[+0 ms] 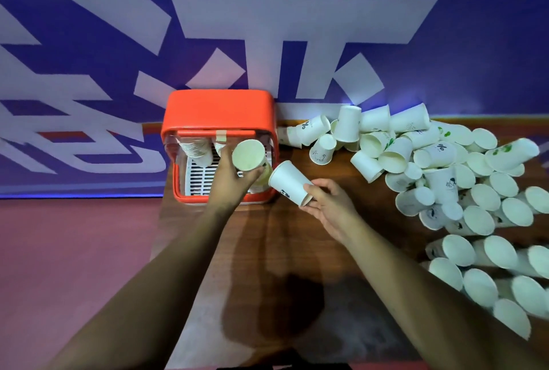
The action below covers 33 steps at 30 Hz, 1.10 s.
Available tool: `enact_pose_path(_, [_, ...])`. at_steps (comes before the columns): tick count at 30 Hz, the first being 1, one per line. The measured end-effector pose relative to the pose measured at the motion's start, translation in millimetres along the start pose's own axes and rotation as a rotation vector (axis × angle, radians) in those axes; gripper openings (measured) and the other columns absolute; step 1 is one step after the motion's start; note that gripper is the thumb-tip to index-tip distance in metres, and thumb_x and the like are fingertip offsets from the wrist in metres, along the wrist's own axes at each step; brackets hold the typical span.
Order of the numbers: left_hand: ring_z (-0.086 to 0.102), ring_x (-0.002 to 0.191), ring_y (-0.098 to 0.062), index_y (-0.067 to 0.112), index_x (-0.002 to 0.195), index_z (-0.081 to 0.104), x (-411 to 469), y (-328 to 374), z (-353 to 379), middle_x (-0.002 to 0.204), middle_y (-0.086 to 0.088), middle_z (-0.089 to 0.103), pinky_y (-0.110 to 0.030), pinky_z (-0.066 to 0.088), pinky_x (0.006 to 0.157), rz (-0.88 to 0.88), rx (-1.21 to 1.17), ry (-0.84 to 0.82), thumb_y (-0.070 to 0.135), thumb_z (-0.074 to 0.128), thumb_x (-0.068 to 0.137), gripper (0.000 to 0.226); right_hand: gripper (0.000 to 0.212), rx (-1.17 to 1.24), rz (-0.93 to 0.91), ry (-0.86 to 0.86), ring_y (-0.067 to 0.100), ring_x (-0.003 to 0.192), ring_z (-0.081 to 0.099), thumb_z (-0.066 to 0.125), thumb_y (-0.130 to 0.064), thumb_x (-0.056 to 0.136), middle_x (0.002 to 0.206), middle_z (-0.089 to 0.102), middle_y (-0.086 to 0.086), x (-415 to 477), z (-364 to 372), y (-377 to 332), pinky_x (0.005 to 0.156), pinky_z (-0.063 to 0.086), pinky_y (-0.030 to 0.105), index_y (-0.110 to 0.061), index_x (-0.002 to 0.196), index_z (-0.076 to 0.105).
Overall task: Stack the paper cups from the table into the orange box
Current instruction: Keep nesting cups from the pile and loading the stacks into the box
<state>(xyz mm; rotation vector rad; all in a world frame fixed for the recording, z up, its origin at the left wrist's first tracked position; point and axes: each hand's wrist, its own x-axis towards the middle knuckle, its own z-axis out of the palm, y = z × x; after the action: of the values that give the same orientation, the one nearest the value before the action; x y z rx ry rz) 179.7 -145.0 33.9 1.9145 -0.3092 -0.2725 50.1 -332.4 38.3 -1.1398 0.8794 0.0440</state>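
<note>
Head view: left hand (227,181) grips a white cup (248,155), right hand (331,206) a printed white cup (289,181)

Open worktop in the near middle; cups crowd the right side and a box takes the far left.

The bare wooden worktop (267,250) lies open between the two forearms, down to the near edge. A loose heap of paper cups (445,179) fills the right side from the wall (297,28) to the near edge. The orange box (218,108) stands at the far left, close to the wall. Its open top is partly taken up by a bar (208,133) across the far side, a cup stack (194,148) in the far left corner, and the left hand (228,179) holding a raised cup (248,155) above the middle. The right hand (329,206), holding a tilted cup (289,182), occupies the gap between box and heap.
</note>
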Motion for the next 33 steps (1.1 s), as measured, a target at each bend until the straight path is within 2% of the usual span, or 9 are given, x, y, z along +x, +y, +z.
enact_pose_path(2, [0.057, 0.108, -0.01, 0.022, 0.128, 0.044, 1.9, -5.5, 2.9, 0.121, 0.007, 0.057, -0.003, 0.04, 0.079, 0.014, 0.09, -0.038, 0.025, 0.083, 0.077, 0.065, 0.035, 0.026, -0.012, 0.031, 0.028, 0.101, 0.069, 0.074, -0.02, 0.085, 0.121, 0.061, 0.018, 0.8, -1.0, 1.5, 0.089, 0.057, 0.044, -0.013, 0.114, 0.056])
enact_pose_path(5, [0.05, 0.121, -0.025, 0.016, 0.138, 0.045, 5.1, -21.8, 7.1, 0.129, -0.008, 0.055, -0.022, 0.037, 0.093, 0.006, 0.277, -0.096, 0.025, 0.083, 0.075, 0.074, 0.038, 0.046, -0.025, 0.061, 0.028, 0.101, 0.069, 0.076, -0.021, 0.083, 0.122, 0.061, 0.017, 2.7, -1.6, 2.4, 0.088, 0.057, 0.045, -0.014, 0.115, 0.057])
enact_pose_path(10, [0.026, 0.143, -0.031, 0.029, 0.157, 0.016, 6.2, -29.5, 2.5, 0.151, -0.015, 0.033, -0.041, 0.027, 0.115, -0.125, 0.344, -0.279, 0.036, 0.08, 0.079, 0.102, 0.039, 0.062, -0.039, 0.035, 0.03, 0.1, 0.07, 0.077, -0.021, 0.081, 0.122, 0.061, 0.018, 3.8, 1.9, 0.7, 0.09, 0.056, 0.046, -0.015, 0.114, 0.058])
enact_pose_path(14, [0.038, 0.131, -0.026, 0.021, 0.149, 0.038, -4.7, -19.1, -13.5, 0.134, -0.009, 0.044, -0.041, 0.036, 0.111, 0.016, 0.358, -0.101, 0.046, 0.064, 0.084, 0.074, 0.031, 0.084, -0.079, -0.033, 0.031, 0.1, 0.07, 0.072, -0.015, 0.086, 0.12, 0.063, 0.019, -0.4, 14.3, -8.6, 0.089, 0.056, 0.044, -0.011, 0.113, 0.058])
enact_pose_path(16, [0.054, 0.113, -0.018, 0.016, 0.132, 0.056, -10.9, -12.7, -19.4, 0.118, -0.003, 0.054, -0.042, 0.047, 0.099, 0.049, 0.267, -0.078, 0.049, 0.06, 0.088, 0.054, 0.032, 0.083, -0.094, -0.088, 0.034, 0.104, 0.068, 0.071, -0.014, 0.086, 0.121, 0.062, 0.021, -3.8, 22.6, -14.1, 0.086, 0.056, 0.041, -0.008, 0.115, 0.057])
enact_pose_path(19, [0.066, 0.101, -0.011, 0.02, 0.125, 0.06, -15.2, 5.5, -22.1, 0.108, 0.002, 0.068, -0.037, 0.054, 0.091, -0.129, -0.118, -0.212, 0.045, 0.065, 0.092, 0.042, 0.041, 0.056, -0.123, -0.18, 0.037, 0.11, 0.064, 0.072, -0.019, 0.079, 0.121, 0.062, 0.022, -7.6, 32.7, -19.2, 0.083, 0.055, 0.039, -0.009, 0.115, 0.058])
enact_pose_path(23, [0.069, 0.105, -0.024, 0.017, 0.126, 0.062, -12.1, 11.1, -23.3, 0.119, -0.01, 0.068, -0.04, 0.055, 0.092, -0.192, -0.374, -0.222, 0.046, 0.065, 0.088, 0.048, 0.043, -0.194, -0.208, -0.276, 0.029, 0.111, 0.064, 0.071, -0.025, 0.077, 0.116, 0.067, 0.012, -7.9, 42.5, -21.2, 0.095, 0.051, 0.045, -0.024, 0.118, 0.06])
enact_pose_path(27, [0.063, 0.114, -0.022, 0.019, 0.127, 0.06, -8.6, 7.5, -28.7, 0.124, -0.004, 0.065, -0.048, 0.049, 0.102, -0.17, -0.433, -0.15, 0.046, 0.073, 0.082, 0.054, 0.045, -0.438, -0.302, -0.222, 0.013, 0.11, 0.063, 0.073, -0.042, 0.073, 0.117, 0.067, -0.004, -1.8, 57.6, -26.7, 0.101, 0.05, 0.043, -0.033, 0.115, 0.06])
enact_pose_path(33, [0.056, 0.126, -0.018, 0.01, 0.138, 0.049, 1.6, 12.4, -35.7, 0.135, -0.005, 0.061, -0.029, 0.048, 0.101, -0.081, -0.482, -0.163, 0.014, 0.07, 0.088, 0.055, 0.049, -0.493, -0.473, -0.201, 0.011, 0.111, 0.06, 0.068, -0.055, 0.082, 0.12, 0.062, -0.005, 12.2, 86.4, -36.8, 0.097, 0.051, 0.032, -0.038, 0.126, 0.054])
